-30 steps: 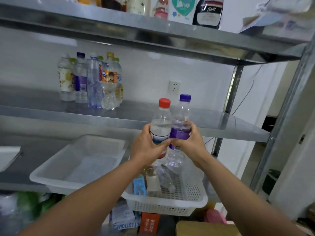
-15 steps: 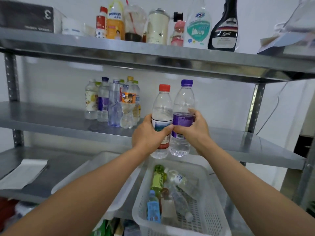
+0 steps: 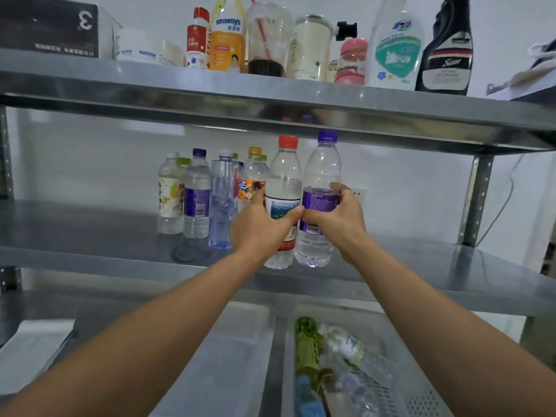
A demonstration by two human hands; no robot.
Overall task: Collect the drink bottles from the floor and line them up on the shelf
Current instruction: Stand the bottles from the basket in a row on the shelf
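Left hand (image 3: 258,233) grips red-capped bottle (image 3: 284,188), right hand (image 3: 338,218) grips purple-capped bottle (image 3: 320,176); both upright, caps up, touching, above the shelf (image 3: 105,236).

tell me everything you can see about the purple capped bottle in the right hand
The clear plastic bottle with the purple cap stands upright, gripped around its purple label by the right hand. Its ribbed body looks nearly empty. A barcode shows on the label's lower part. Its base sits at the front edge of the metal middle shelf; whether it rests there is unclear. It stands close beside the red-capped clear bottle, held by the left hand.
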